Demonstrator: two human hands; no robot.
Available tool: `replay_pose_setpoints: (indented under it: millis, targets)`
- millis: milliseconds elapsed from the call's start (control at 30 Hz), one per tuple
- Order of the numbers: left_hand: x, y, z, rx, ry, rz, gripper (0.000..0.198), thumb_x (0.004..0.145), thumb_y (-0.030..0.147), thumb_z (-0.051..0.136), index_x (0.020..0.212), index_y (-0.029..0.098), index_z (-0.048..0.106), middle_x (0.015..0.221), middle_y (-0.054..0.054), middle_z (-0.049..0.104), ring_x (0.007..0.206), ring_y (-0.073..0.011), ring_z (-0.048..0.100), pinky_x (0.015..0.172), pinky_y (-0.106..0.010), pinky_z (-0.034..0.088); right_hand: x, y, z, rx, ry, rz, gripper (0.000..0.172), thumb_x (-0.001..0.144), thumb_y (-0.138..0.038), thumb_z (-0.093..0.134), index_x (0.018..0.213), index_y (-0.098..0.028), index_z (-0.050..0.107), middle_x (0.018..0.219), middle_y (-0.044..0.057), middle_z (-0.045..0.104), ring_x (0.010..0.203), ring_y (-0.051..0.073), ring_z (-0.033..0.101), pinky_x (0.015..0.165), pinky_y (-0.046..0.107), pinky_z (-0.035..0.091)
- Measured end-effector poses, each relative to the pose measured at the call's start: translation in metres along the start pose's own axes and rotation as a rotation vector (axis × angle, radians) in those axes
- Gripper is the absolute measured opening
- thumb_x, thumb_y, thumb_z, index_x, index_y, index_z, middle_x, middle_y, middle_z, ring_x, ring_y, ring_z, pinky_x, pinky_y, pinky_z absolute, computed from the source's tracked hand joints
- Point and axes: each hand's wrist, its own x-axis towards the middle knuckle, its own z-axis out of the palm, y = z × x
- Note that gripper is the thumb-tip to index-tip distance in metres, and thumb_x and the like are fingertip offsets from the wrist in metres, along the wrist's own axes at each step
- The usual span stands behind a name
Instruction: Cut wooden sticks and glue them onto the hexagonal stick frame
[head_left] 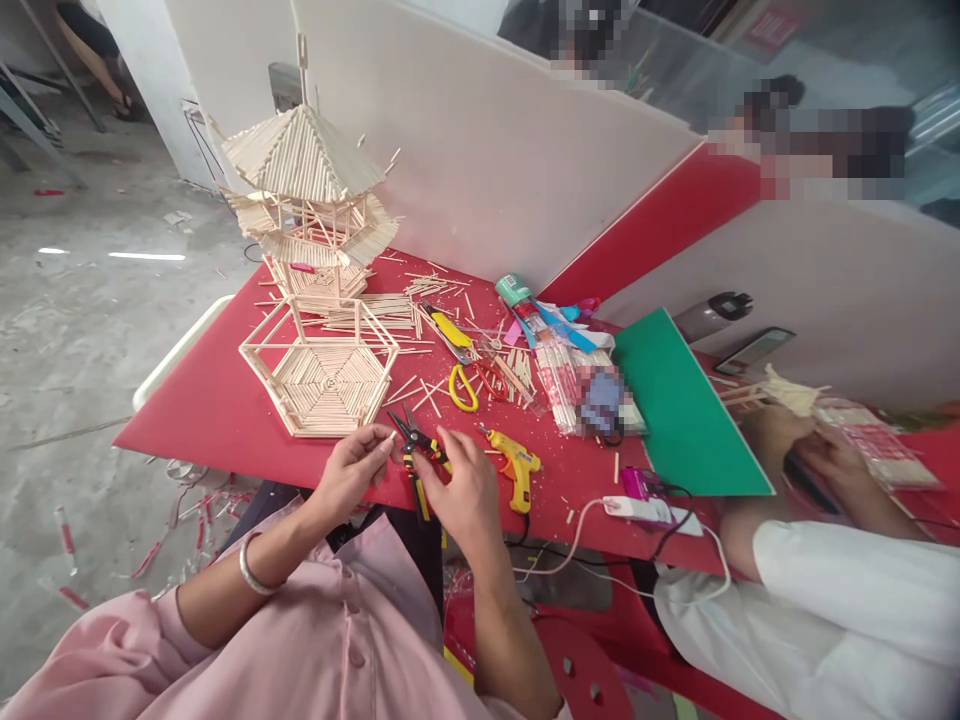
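My left hand (352,472) is closed, pinching a short pale wooden stick (393,436) between thumb and fingertips. Just to its right, my right hand (461,485) has its fingers around the handles of black-and-yellow pliers (410,432). The plier jaws point away from me, slightly parted, beside the stick. Beyond my left hand stands a pagoda model built of thin wooden sticks, with a tiered roof (307,155) and a hexagonal base (330,385). A yellow glue gun (514,466) lies right of my right hand.
The red table (202,405) carries loose sticks (375,312), a yellow cutter (450,328), scissors (463,388) and bagged sticks (556,385). A green board (686,420) leans toward a white power strip (649,512) with cables. A co-worker in a white sleeve (817,570) sits at right.
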Motion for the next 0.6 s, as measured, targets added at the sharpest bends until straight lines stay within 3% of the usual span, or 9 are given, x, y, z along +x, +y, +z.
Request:
replay_pose_setpoints:
  millis: [133, 267, 433, 600]
  targets:
    - [0.0, 0.001, 0.002, 0.008, -0.014, -0.044, 0.041, 0.074, 0.053, 0.074, 0.082, 0.014, 0.063, 0.062, 0.001, 0.061, 0.043, -0.0037, 0.038, 0.041, -0.019, 0.024, 0.031, 0.017, -0.028, -0.023, -0.064, 0.067, 0.04, 0.095, -0.047, 0.048, 0.117, -0.023, 0.07, 0.102, 0.009, 0.074, 0.088, 0.023, 0.068, 0.081, 0.035, 0.051]
    - [0.001, 0.001, 0.004, -0.011, -0.043, -0.064, 0.041, 0.075, 0.054, 0.073, 0.079, 0.014, 0.063, 0.061, 0.001, 0.059, 0.042, -0.0036, 0.036, 0.041, -0.019, 0.021, 0.092, 0.056, -0.041, -0.164, -0.14, 0.225, 0.034, 0.094, -0.038, 0.049, 0.118, -0.028, 0.071, 0.11, 0.006, 0.074, 0.096, 0.023, 0.067, 0.079, 0.032, 0.05]
    - [-0.005, 0.003, 0.002, -0.05, -0.022, -0.054, 0.04, 0.074, 0.052, 0.075, 0.081, 0.014, 0.064, 0.064, 0.001, 0.061, 0.043, -0.0036, 0.036, 0.041, -0.019, 0.02, 0.168, 0.097, -0.031, -0.252, -0.111, 0.305, 0.034, 0.092, -0.025, 0.05, 0.118, -0.02, 0.071, 0.116, 0.014, 0.071, 0.103, 0.027, 0.065, 0.084, 0.035, 0.048]
    - [-0.013, 0.002, -0.001, -0.052, 0.004, -0.077, 0.042, 0.072, 0.052, 0.076, 0.082, 0.014, 0.065, 0.062, 0.001, 0.06, 0.043, -0.0035, 0.036, 0.041, -0.019, 0.02, 0.223, 0.086, -0.002, -0.21, -0.136, 0.142, 0.043, 0.099, -0.039, 0.043, 0.132, -0.018, 0.06, 0.126, 0.013, 0.066, 0.112, 0.021, 0.061, 0.092, 0.03, 0.044]
